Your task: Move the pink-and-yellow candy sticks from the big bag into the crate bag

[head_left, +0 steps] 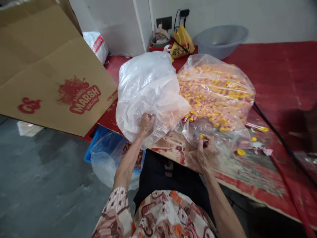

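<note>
My left hand (147, 125) lies against a translucent white plastic bag (148, 82), its fingers curled closed; what is in them is hidden. Pinched in my right hand (206, 152) is a small yellow-capped piece (202, 136), most of it covered by the fingers. Just beyond that hand, a clear plastic bag (218, 89) lies on its side, full of small pink pieces with yellow caps. A few capped tubes (190, 118) sit at its mouth, between the two bags.
A large cardboard box (49, 66) stands at left. Below the red table (277, 72) is a blue crate (95, 145) with a plastic bag. A grey basin (223, 38) and a yellow bag (182, 43) are at the back. A black cable (277, 134) crosses the right side.
</note>
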A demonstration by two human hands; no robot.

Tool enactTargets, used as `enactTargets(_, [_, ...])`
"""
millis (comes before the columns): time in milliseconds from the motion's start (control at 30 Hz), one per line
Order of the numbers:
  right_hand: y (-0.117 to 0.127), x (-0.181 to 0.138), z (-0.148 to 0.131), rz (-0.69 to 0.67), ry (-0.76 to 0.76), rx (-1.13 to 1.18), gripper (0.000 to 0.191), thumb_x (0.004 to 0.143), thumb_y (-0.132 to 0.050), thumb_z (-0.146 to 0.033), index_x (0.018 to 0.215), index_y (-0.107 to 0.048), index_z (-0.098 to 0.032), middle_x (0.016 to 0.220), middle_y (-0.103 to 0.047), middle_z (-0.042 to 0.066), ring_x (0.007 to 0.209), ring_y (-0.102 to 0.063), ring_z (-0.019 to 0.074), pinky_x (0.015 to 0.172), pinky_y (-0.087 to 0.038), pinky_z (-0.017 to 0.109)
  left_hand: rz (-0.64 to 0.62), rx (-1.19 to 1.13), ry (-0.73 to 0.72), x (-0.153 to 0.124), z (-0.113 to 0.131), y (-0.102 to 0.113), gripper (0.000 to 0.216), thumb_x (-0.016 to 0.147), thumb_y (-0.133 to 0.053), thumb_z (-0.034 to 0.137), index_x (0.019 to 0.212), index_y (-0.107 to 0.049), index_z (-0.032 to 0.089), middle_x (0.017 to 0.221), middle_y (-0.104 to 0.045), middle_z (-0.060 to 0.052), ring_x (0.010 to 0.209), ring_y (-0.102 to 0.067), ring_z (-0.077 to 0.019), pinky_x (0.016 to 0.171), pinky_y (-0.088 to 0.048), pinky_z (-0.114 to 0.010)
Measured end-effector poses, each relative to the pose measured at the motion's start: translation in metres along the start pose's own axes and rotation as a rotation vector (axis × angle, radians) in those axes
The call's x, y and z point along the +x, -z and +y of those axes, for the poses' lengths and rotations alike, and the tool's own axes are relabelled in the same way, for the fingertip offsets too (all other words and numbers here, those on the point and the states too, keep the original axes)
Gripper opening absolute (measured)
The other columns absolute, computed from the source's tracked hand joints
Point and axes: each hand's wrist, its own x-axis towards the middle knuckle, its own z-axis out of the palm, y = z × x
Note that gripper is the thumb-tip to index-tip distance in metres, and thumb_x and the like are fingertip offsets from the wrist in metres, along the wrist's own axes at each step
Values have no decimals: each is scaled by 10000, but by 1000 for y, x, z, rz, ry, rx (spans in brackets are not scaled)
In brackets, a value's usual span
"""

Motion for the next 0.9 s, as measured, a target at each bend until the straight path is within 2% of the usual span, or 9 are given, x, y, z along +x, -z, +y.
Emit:
enactTargets(100, [-3,4,1,-90,65,-11,645,1001,-493,-782,1167,-752,-215,977,-806,124,830,-727,269,864,-601,426,-52,-63,-13,-20,-1,7,155,942,-718,241,1090,-680,261,835,-661,8,859,-711,-227,950,-621,-372])
enactTargets(167, [-7,6,-2,-161,88,7,621,977,-480,-770,1113,-739,-222,993,-806,130,831,-723,271,873,-607,442,-122,-65,-18,-28,1,13,206,888,-724,194,1074,-675,266,785,-631,24,812,-703,-236,957,-625,-387])
enactTargets(233, [-9,7,-7,-140,111,33,619,959,-465,-770,1111,-721,-227,1034,-808,139,871,-730,282,906,-611,462,-181,-30,-7,-33,5,19,304,829,-754,158,1112,-694,254,831,-692,-16,881,-757,-299,1010,-635,-457])
enactTargets(333, [-10,5,-14,-76,133,61,589,973,-470,-757,1157,-701,-247,1088,-804,136,952,-741,299,958,-613,480,-246,7,-5,-33,11,25,459,758,-809,119,1197,-736,232,993,-800,-127,1124,-817,-445,1125,-617,-564])
enactTargets(433, [-11,0,-17,-126,174,62,472,995,-467,-694,1065,-681,-279,1028,-782,118,920,-723,302,942,-615,486,-286,70,-25,-30,15,27,384,776,-826,150,1144,-758,234,998,-817,-159,1255,-811,-501,1196,-590,-599])
enactTargets(567, [-12,0,-17,-216,210,57,412,974,-476,-667,976,-637,-288,953,-744,104,881,-694,302,941,-614,504,-202,65,-62,-33,21,33,327,874,-767,226,1198,-727,236,919,-785,-101,1039,-842,-404,1057,-664,-520])
enactTargets(700, [-16,1,-17,-78,130,123,414,1014,-509,-638,1115,-685,-277,1021,-766,102,885,-703,287,957,-626,485,-85,-251,-70,-53,39,27,424,923,-778,311,1336,-711,241,859,-750,-5,787,-769,-235,823,-671,-351])
enactTargets(800, [-24,1,-17,-80,120,127,361,1044,-515,-580,1100,-693,-271,1058,-790,105,889,-703,276,958,-619,468,-181,-562,56,-79,57,4,395,908,-857,463,1203,-725,237,867,-766,-8,759,-761,-193,690,-634,-287])
enactTargets(900, [-32,3,-15,-123,101,98,313,1029,-544,-561,984,-658,-274,1039,-802,102,952,-702,277,970,-595,440,-325,-742,215,-105,70,-30,465,852,-919,573,1064,-698,223,953,-812,-62,804,-812,-213,649,-636,-282])
